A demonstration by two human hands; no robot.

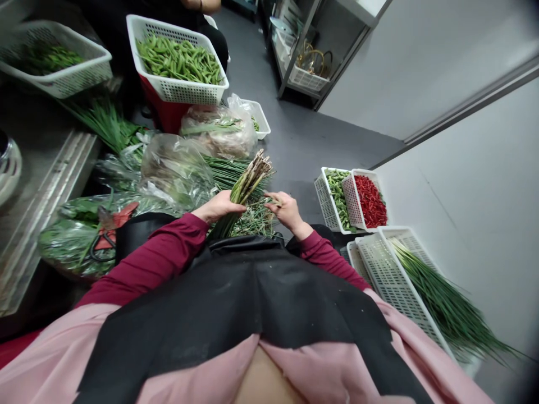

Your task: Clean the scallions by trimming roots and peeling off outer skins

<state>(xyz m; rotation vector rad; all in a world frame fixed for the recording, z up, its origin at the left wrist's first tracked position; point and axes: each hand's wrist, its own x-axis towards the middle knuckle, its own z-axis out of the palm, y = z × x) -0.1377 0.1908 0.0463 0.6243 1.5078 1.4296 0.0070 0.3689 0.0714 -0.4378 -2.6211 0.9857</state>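
Down at our black apron [252, 292], our left hand [222, 206] is wrapped round a bundle of green stalks [243, 182], pale ends tilted up and to the right, green lengths running down to the apron's top edge. And our right hand [288, 212], just beside it, has finger and thumb pinched narrow on a thin wisp, too small for us to make out! Right below both hands, a loose heap of trimmings [255, 220] fills the gap.

Over on our left it's crowded: a bag of leafy greens [78, 227] with a red item [122, 219] on top, then a clear bag [172, 168] hemming in the bundle's left side. More long stalks [229, 170] lie just behind.

To our right, near the wall's foot, long-leaved stalks [446, 286] spill past the edge of a white basket [398, 286]; beyond it, red chillies [370, 202] and green pods [337, 193] sit in baskets side by side on the grey floor [290, 134].

Farther out, another plastic bag [221, 132] blocks the middle, a basket of green peppers [219, 90] behind it, and a metal rack [286, 84] stands at the floor's far edge.
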